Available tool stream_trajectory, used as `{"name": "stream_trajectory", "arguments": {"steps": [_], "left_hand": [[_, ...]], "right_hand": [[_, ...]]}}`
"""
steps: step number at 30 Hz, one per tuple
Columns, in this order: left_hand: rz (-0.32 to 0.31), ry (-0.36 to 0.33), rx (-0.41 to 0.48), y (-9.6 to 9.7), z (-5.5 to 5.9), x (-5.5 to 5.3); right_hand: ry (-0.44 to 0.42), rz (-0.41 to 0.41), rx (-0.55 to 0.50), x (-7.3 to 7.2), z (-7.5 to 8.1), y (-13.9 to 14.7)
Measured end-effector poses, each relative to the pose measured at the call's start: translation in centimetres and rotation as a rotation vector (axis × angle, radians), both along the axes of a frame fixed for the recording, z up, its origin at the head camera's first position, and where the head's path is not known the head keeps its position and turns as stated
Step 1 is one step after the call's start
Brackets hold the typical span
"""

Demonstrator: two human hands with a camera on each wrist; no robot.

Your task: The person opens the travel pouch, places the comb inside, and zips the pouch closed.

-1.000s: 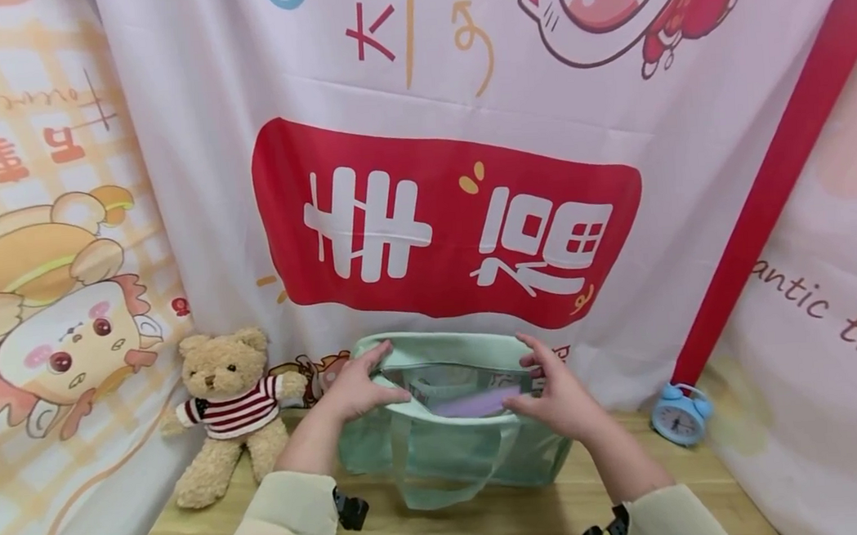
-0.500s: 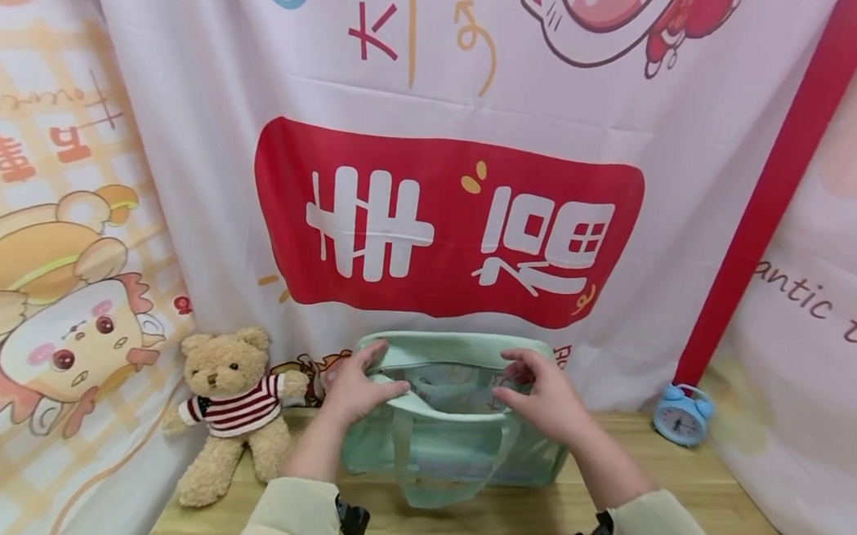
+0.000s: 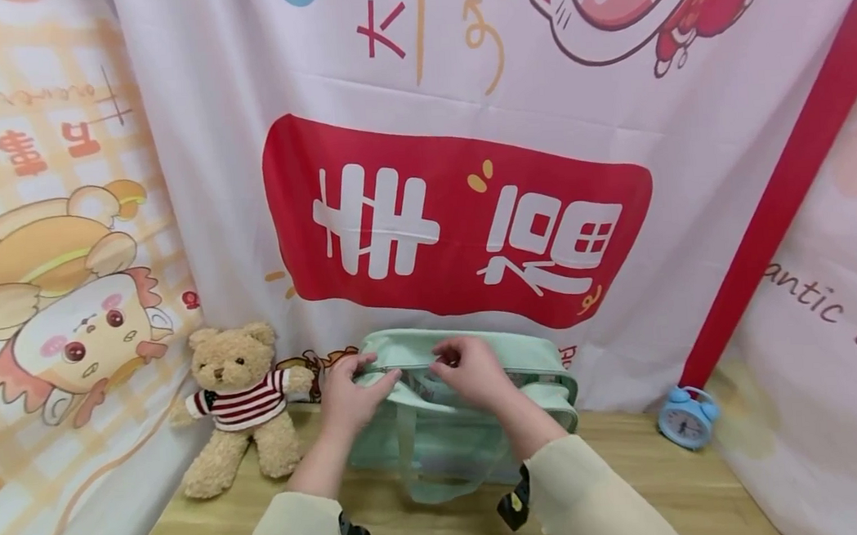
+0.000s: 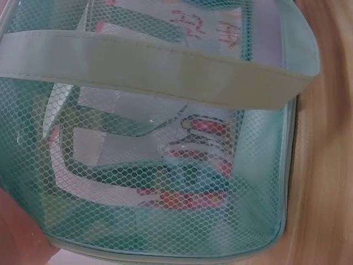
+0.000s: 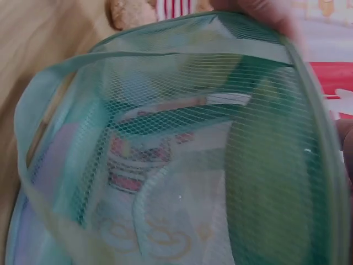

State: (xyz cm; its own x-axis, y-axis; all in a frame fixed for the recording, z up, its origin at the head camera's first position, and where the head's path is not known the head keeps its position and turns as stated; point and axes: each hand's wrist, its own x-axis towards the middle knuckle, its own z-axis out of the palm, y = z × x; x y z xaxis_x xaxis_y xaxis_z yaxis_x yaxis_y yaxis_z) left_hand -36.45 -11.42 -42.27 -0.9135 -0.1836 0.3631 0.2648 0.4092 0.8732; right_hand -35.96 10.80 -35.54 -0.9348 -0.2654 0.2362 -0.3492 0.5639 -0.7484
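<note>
A mint-green mesh bag (image 3: 380, 446) stands upright on the wooden table. Its front handle (image 3: 442, 492) hangs down in a loop. At the bag's upper left corner, my left hand (image 3: 351, 399) pinches the rim by the zipper's end. My right hand (image 3: 475, 375) is over the middle of the top opening, thumb and forefinger together at the zipper; the small pull itself is hidden by the fingers. Through the mesh in the left wrist view, white packaging with red print (image 4: 204, 132) shows inside. A lavender item (image 5: 47, 182) lies along the bag's bottom in the right wrist view.
To the left of the bag sits a teddy bear (image 3: 241, 402) in a striped sweater. A light blue alarm clock (image 3: 686, 418) stands at the table's right side. Behind hangs a printed cloth (image 3: 462, 216), close to the bag's back. Wooden tabletop (image 3: 590, 503) shows in front.
My right hand has moved left along the zipper from the bag's right end to the middle. The opening has narrowed on the right. The left hand keeps its hold on the left corner.
</note>
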Motion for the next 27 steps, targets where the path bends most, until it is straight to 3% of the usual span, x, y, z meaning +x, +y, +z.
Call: {"name": "stream_trajectory", "arguments": {"steps": [6,9,14,20,23,27], "left_hand": [[0.09,0.222,-0.037,0.6,-1.0,0.3],[0.097,0.322,-0.033,0.5,-1.5,0.6],[0.073,0.414,-0.029,0.4,-2.6,0.7],[0.104,0.578,-0.056,1.5,-4.2,0.7],[0.096,0.645,-0.075,1.9,-4.9,1.2],[0.13,0.711,-0.089,1.5,-5.9,2.1]], "right_hand": [[-0.011,-0.017,0.082,-1.6,-0.6,-1.9],[-0.016,-0.008,0.123,-2.1,-0.5,-2.7],[-0.072,-0.006,0.181,-2.8,-0.2,-3.8],[-0.099,-0.041,0.254,-3.0,-0.4,-4.9],[-0.109,-0.059,0.261,-2.9,-0.7,-5.7],[-0.123,-0.045,0.223,-2.6,-1.3,-6.9]]}}
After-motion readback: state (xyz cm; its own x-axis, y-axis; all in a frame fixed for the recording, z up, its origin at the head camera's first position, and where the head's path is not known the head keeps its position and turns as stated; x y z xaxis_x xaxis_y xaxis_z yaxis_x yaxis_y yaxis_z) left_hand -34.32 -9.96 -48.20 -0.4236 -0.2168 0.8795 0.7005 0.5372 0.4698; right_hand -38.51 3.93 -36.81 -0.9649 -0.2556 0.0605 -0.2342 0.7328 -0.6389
